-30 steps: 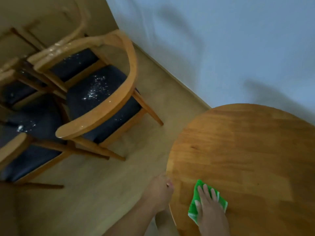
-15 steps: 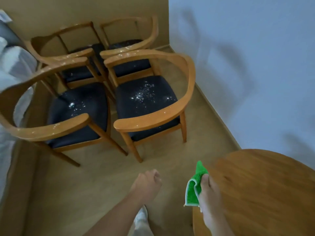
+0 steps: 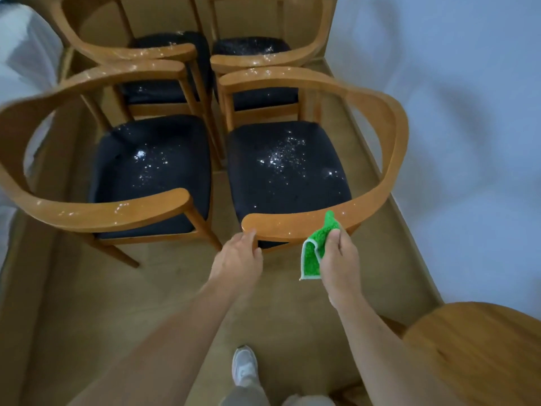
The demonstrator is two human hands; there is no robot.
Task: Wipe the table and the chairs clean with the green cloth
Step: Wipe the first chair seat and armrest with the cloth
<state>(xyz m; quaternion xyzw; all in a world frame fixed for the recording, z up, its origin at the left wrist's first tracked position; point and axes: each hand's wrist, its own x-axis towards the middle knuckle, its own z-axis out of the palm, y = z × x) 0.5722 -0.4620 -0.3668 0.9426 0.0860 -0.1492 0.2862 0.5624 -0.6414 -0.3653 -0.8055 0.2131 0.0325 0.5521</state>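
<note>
right hand (image 3: 339, 260) grip pinches green cloth (image 3: 314, 253), hanging left of fingers; left hand (image 3: 237, 259) grips chair armrest (image 3: 281, 227).

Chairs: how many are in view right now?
4. Near-right chair, its rail under the left hand; near-left chair beside it; far-left chair and far-right chair behind them. Others could sit outside the frame.

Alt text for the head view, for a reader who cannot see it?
A right hand holds a green cloth at the near armrest of a speckled wooden chair; the left hand touches that armrest's end. Three similar chairs stand beside and behind it.
</note>
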